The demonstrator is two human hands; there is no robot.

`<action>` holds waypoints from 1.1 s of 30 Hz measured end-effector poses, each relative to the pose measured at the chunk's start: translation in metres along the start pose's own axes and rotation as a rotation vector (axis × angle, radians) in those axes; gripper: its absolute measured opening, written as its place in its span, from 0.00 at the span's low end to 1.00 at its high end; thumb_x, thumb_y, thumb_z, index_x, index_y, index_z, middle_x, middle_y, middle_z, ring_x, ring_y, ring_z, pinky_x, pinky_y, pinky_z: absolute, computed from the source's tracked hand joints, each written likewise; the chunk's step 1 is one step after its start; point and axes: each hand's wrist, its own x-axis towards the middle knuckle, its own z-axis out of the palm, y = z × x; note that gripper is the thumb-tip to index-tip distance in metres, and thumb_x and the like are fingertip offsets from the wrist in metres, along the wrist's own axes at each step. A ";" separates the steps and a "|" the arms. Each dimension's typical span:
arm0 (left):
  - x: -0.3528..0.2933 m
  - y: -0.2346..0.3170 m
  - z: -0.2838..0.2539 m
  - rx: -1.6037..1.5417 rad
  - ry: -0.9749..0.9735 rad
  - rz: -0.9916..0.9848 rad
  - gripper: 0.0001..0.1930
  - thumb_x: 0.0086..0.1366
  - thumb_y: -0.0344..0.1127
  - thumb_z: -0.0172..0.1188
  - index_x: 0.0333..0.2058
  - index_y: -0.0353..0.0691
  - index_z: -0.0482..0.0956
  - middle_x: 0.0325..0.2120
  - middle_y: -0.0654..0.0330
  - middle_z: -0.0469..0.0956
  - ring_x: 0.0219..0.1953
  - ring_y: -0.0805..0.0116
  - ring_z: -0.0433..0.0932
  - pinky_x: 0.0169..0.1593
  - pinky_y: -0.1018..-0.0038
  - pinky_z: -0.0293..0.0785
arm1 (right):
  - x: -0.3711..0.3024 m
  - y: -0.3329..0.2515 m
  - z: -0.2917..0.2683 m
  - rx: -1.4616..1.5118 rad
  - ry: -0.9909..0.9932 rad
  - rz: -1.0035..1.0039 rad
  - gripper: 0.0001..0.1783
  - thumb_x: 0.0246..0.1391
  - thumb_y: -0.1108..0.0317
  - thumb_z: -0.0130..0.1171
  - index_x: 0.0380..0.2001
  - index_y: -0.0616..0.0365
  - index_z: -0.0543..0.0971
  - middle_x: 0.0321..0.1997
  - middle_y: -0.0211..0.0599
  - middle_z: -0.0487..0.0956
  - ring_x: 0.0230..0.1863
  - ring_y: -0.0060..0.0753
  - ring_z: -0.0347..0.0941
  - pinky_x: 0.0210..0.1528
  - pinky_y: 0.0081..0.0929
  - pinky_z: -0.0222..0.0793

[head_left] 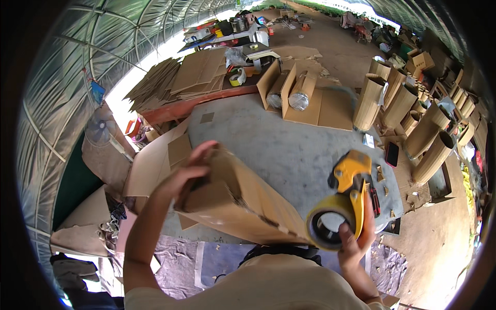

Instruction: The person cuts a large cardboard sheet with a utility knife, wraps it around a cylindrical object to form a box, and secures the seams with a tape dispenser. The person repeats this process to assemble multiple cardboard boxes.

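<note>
A long brown cardboard box (258, 199) lies slantwise close to my body, partly on the grey table (248, 132). Its nearer-left end is raised, and my left hand (195, 168) grips that end with the fingers over the top edge. In my right hand (357, 242) is a yellow tape dispenser (353, 168) carrying a wide tape roll (314, 227). The thumb presses at the roll's core, and the roll is beside the box's right end. Whether tape runs onto the box I cannot tell.
An opened carton with wrapped cylinders (301, 95) stands at the table's far side. Flat cardboard sheets (191, 75) are stacked far left. Upright cardboard tubes (369, 103) line the right. A phone (392, 154) and a red-and-black cutter (375, 201) lie near the right edge.
</note>
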 end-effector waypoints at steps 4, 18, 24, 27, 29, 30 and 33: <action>0.020 -0.015 -0.002 -0.261 -0.233 0.087 0.43 0.46 0.37 0.56 0.62 0.45 0.48 0.58 0.59 0.53 0.60 0.65 0.52 0.61 0.73 0.46 | -0.047 0.031 0.034 -0.105 0.139 -0.018 0.39 0.47 0.66 0.57 0.58 0.71 0.53 0.58 0.50 0.62 0.58 0.39 0.58 0.60 0.32 0.49; 0.033 -0.071 0.014 -1.045 -0.128 0.340 0.27 0.53 0.38 0.48 0.54 0.42 0.60 0.46 0.53 0.67 0.53 0.60 0.63 0.57 0.65 0.58 | -0.064 0.055 0.076 -0.087 0.628 -0.068 0.36 0.42 0.75 0.47 0.59 0.68 0.55 0.46 0.40 0.69 0.38 0.24 0.65 0.43 0.18 0.59; -0.026 -0.048 0.042 -0.821 0.414 0.420 0.28 0.53 0.37 0.48 0.53 0.34 0.58 0.43 0.54 0.69 0.46 0.64 0.68 0.51 0.71 0.63 | -0.001 0.069 0.075 -0.150 0.378 -0.205 0.39 0.36 0.82 0.42 0.59 0.66 0.55 0.55 0.42 0.64 0.48 0.30 0.64 0.52 0.20 0.56; -0.033 -0.016 0.081 -0.728 0.673 0.408 0.27 0.52 0.34 0.48 0.52 0.35 0.59 0.40 0.56 0.69 0.41 0.67 0.69 0.47 0.75 0.64 | 0.023 0.067 0.056 -0.431 0.135 -0.363 0.38 0.34 0.80 0.50 0.57 0.67 0.60 0.52 0.45 0.66 0.47 0.34 0.64 0.52 0.23 0.56; -0.022 0.002 0.104 -0.714 0.691 0.362 0.25 0.52 0.33 0.48 0.51 0.36 0.60 0.40 0.57 0.69 0.41 0.68 0.69 0.46 0.75 0.65 | 0.044 0.073 0.045 -0.483 0.121 -0.497 0.37 0.30 0.79 0.54 0.54 0.64 0.66 0.29 0.40 0.65 0.28 0.35 0.60 0.33 0.24 0.60; -0.016 0.010 0.115 -0.742 0.712 0.379 0.24 0.51 0.30 0.50 0.50 0.37 0.61 0.39 0.59 0.68 0.41 0.69 0.68 0.45 0.76 0.65 | 0.052 0.073 0.038 -0.499 0.096 -0.472 0.38 0.30 0.79 0.54 0.54 0.63 0.66 0.29 0.39 0.65 0.28 0.35 0.60 0.32 0.24 0.59; 0.007 0.022 0.136 -0.666 0.741 0.371 0.24 0.51 0.29 0.51 0.49 0.38 0.62 0.38 0.60 0.67 0.40 0.71 0.68 0.44 0.77 0.65 | 0.073 0.065 0.008 -0.391 0.116 -0.329 0.38 0.29 0.82 0.51 0.54 0.64 0.66 0.32 0.36 0.67 0.32 0.31 0.63 0.37 0.22 0.61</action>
